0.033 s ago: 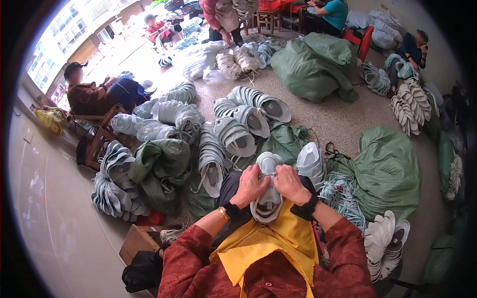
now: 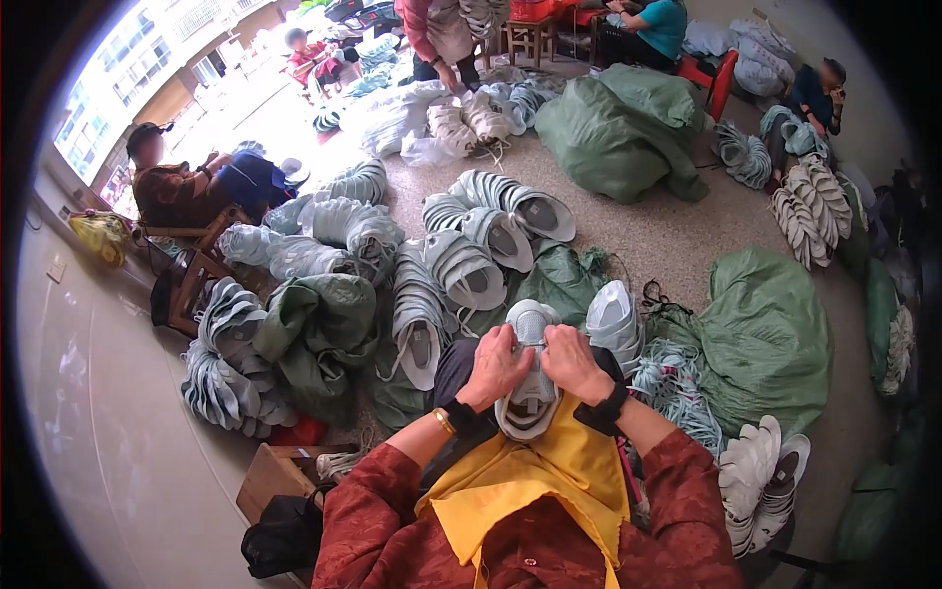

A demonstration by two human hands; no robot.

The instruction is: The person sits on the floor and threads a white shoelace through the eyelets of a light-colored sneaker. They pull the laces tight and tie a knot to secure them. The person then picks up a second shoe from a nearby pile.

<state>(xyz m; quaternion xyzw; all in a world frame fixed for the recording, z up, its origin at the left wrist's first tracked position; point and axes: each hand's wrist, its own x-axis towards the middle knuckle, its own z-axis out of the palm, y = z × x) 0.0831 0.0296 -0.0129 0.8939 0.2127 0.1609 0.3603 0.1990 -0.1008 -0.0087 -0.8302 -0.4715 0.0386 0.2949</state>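
Observation:
A pale grey shoe upper (image 2: pixel 531 398) rests on my lap over the yellow apron (image 2: pixel 574 456), its toe pointing away from me and its opening toward me. My left hand (image 2: pixel 497 365) and my right hand (image 2: pixel 573 363) meet above its middle, with fingers closed in a pinch. A short light shoelace (image 2: pixel 531 345) shows between the fingertips, across the upper; its ends are hidden by my hands. Just beyond my right hand stands another whitish upper (image 2: pixel 613 319). Bundled pale blue laces (image 2: pixel 672 383) hang to the right.
Rows of nested uppers (image 2: pixel 420 314) lie ahead and left. Green sacks (image 2: pixel 765 334) sit right, with a larger green sack (image 2: pixel 623 133) farther off. White uppers (image 2: pixel 760 481) stand at the lower right. A wooden stool (image 2: pixel 263 476) is beside my left elbow. Several people sit or stand around the room.

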